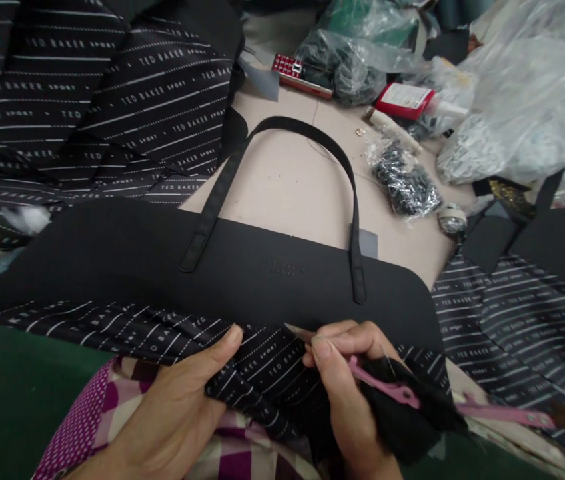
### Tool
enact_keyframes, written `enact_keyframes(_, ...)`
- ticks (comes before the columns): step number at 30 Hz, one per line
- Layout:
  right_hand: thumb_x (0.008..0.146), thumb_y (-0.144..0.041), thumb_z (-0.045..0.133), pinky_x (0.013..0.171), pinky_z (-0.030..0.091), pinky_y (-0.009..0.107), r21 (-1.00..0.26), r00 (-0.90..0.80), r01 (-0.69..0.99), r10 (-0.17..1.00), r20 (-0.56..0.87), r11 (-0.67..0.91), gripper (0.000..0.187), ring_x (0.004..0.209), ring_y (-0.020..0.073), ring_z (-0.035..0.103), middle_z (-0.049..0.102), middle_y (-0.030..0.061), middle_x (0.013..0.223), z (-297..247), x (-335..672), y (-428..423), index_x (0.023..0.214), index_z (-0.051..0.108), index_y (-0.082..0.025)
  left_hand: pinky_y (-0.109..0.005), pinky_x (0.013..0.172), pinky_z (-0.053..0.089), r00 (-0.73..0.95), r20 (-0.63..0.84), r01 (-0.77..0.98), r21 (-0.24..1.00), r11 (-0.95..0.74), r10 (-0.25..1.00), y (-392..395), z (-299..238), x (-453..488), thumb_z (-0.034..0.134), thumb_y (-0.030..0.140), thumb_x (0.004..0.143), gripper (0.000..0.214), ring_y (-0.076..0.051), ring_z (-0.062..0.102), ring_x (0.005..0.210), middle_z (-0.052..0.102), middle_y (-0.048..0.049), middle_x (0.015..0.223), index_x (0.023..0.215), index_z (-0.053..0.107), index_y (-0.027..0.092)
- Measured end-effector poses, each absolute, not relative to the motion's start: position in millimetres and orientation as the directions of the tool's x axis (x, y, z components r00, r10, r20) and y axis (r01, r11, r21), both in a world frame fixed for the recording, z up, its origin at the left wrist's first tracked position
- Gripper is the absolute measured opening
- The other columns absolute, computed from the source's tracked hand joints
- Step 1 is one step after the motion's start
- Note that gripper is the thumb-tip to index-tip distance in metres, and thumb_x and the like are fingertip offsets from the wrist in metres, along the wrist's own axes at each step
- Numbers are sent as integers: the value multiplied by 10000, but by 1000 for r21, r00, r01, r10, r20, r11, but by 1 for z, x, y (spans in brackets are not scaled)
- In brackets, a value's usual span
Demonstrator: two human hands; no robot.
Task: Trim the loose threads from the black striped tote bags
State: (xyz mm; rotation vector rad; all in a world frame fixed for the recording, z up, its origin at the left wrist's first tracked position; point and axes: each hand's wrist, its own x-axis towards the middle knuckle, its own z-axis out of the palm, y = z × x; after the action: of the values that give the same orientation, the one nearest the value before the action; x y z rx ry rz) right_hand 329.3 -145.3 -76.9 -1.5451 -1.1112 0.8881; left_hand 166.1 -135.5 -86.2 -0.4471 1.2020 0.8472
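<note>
A black bag panel lies across my lap and the table edge, with a black strap handle standing up from it in an arch. Below the plain panel hangs black patterned fabric with white lettering and lines. My left hand is closed on this fabric, thumb on top and fingers beneath. In my right hand is a small pointed blade, its tip at the seam between panel and fabric. A pink strip with a rivet passes beside the right hand, near black cloth; whether it joins the blade I cannot tell.
More patterned fabric is piled at the upper left, and another bag lies at right. Toward the back are a red phone, a red-labelled bottle, a bag of small dark parts and clear plastic bags.
</note>
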Motion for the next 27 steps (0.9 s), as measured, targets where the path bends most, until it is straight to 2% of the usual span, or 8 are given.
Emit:
enact_keyframes(3, 1011, -231, 706, 653, 493, 286, -958, 301, 279, 953, 26, -62, 246, 685, 132, 645, 674, -64, 757, -79, 330, -145, 782, 619, -258, -433, 1170, 549, 114, -944, -767, 115, 631, 310, -131, -81, 168, 778, 97, 927, 170, -306, 737, 1225, 825, -128, 1259, 1086, 836, 115)
enact_keyframes(7, 1008, -248, 706, 666, 490, 302, -940, 279, 337, 959, 51, -48, 247, 682, 143, 649, 681, -62, 756, -80, 330, -146, 780, 612, -264, -430, 1139, 578, 85, -936, -774, 154, 615, 341, -127, -77, 171, 777, 96, 925, 166, -304, 760, 1177, 830, -142, 1230, 1074, 847, 120)
enact_keyframes(11, 1002, -273, 713, 649, 464, 296, -916, 257, 399, 964, 70, -40, 248, 673, 143, 655, 689, -62, 759, -79, 327, -146, 773, 618, -263, -430, 1099, 608, 73, -943, -764, 157, 626, 326, -126, -75, 171, 776, 128, 934, 95, -310, 783, 1112, 838, -177, 1171, 958, 860, 91)
enact_keyframes(15, 1014, -263, 698, 626, 449, 277, -896, 255, 443, 962, 94, -30, 266, 668, 129, 653, 684, -74, 756, -80, 328, -145, 766, 600, -265, -428, 1073, 626, 40, -959, -750, 156, 643, 280, -123, -74, 171, 749, 96, 942, 156, -293, 799, 1046, 851, -166, 1090, 822, 848, 98)
enact_keyframes(21, 1009, -192, 689, 578, 499, 239, -824, 99, 548, 967, 236, 145, 257, 608, 119, 679, 691, -73, 721, -81, 335, -139, 782, 590, -261, -441, 1040, 647, 33, -959, -746, 162, 645, 280, -119, -69, 173, 741, 57, 931, 166, -300, 801, 1025, 851, -173, 1063, 802, 841, 85)
enact_keyframes(24, 993, -254, 701, 559, 479, 267, -851, 208, 523, 961, 185, 50, 284, 592, 139, 665, 684, -53, 698, -80, 329, -140, 735, 583, -260, -449, 1021, 658, 15, -953, -751, 189, 633, 302, -123, -71, 172, 765, 54, 905, 137, -316, 802, 1029, 851, -161, 1052, 800, 838, 102)
enact_keyframes(26, 984, -308, 714, 574, 473, 283, -862, 270, 507, 953, 139, -19, 304, 599, 147, 657, 683, -49, 693, -79, 324, -141, 712, 586, -261, -460, 1007, 665, 22, -940, -746, 212, 632, 341, -128, -75, 170, 848, 94, 845, 44, -336, 797, 1055, 853, -146, 1062, 852, 854, 137)
enact_keyframes(27, 982, -325, 719, 581, 469, 286, -863, 284, 504, 951, 124, -38, 308, 603, 146, 656, 687, -51, 694, -79, 322, -142, 708, 593, -262, -468, 1003, 667, 25, -932, -741, 225, 633, 360, -130, -77, 168, 895, 116, 803, 106, -346, 792, 1074, 854, -136, 1081, 892, 863, 162)
